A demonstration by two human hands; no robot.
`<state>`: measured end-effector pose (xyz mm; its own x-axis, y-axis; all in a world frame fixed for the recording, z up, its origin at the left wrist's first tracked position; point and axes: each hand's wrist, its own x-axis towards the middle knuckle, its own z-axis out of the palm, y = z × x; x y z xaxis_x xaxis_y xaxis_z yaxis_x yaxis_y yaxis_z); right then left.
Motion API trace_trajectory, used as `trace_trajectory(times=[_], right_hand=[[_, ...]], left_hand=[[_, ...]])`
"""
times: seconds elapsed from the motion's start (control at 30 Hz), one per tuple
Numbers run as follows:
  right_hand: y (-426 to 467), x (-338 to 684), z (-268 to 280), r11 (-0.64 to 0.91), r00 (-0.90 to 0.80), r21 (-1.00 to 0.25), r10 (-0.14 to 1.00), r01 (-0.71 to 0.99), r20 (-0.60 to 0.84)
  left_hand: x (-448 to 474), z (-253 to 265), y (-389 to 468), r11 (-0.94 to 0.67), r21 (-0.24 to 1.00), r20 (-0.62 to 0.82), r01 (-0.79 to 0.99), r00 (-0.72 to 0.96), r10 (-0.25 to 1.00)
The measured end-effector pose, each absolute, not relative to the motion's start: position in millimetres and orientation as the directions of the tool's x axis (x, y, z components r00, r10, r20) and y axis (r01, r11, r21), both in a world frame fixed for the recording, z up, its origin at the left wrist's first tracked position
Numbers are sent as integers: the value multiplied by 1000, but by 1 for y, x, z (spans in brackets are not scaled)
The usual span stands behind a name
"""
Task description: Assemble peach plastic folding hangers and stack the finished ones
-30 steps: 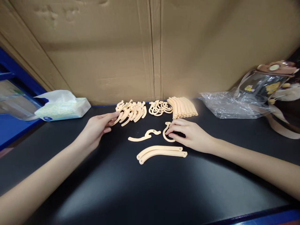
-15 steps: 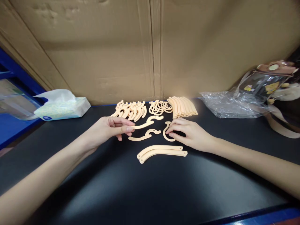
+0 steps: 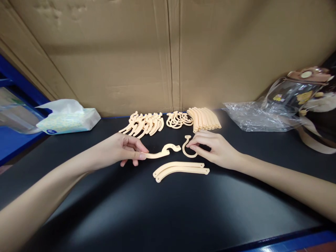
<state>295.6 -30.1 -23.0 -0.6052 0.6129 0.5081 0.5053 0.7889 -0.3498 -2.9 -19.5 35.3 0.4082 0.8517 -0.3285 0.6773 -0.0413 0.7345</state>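
My left hand (image 3: 130,150) pinches the tail end of a wavy beige piece (image 3: 159,155). That piece lies over or right against a second one of the same outline, which it mostly hides. My right hand (image 3: 214,148) has its thumb and fingertips closed on a C-shaped beige hook (image 3: 185,148) with a small flat head, lying on the black table. Nearer to me, two long curved beige strips (image 3: 181,170) with holes at their ends lie side by side, touched by neither hand.
Behind the hands lie a pile of wavy pieces (image 3: 147,123), a pile of hooks (image 3: 178,120) and a row of curved strips (image 3: 204,119). A tissue pack (image 3: 70,120) stands at left; a clear plastic bag (image 3: 262,117) and a bottle (image 3: 296,91) are at right. Cardboard (image 3: 118,63) forms the back.
My left hand has moved toward me and slightly left, bringing its wavy piece down onto or against the matching one. My right hand has stayed at the hook.
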Motion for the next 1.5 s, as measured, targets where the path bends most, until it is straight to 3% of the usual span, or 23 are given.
trace_trajectory(times=[0.13,0.3,0.57,0.7,0.87,1.0,1.13,1.33,1.5], right_hand=[[-33,294,-20,815,-629,-315,577,487,520],[-35,293,-17,843,-744,-249,538,477,395],[-36,293,-18,858,-797,-196,514,475,316],[-36,293,-18,853,-792,-202,522,481,317],[-36,293,-18,849,-794,-209,528,485,301],[-36,294,-18,853,-801,-220,521,474,296],[-35,294,-18,856,-803,-224,515,465,300],[-36,294,-17,848,-791,-240,527,472,309],[-33,293,-18,816,-703,-268,577,512,416]], left_hand=[[-1,31,-19,-69,708,-333,702,419,845],[-4,26,-13,-235,655,-205,718,468,859],[-9,22,-14,-573,291,-9,766,601,799],[-8,22,-17,-621,185,14,762,630,777],[-5,19,-20,-656,159,108,738,647,755],[4,12,-23,-716,216,209,664,685,698],[10,6,-25,-774,203,206,600,747,632],[8,4,-23,-777,145,200,613,751,630],[6,4,-20,-779,115,214,617,750,626]])
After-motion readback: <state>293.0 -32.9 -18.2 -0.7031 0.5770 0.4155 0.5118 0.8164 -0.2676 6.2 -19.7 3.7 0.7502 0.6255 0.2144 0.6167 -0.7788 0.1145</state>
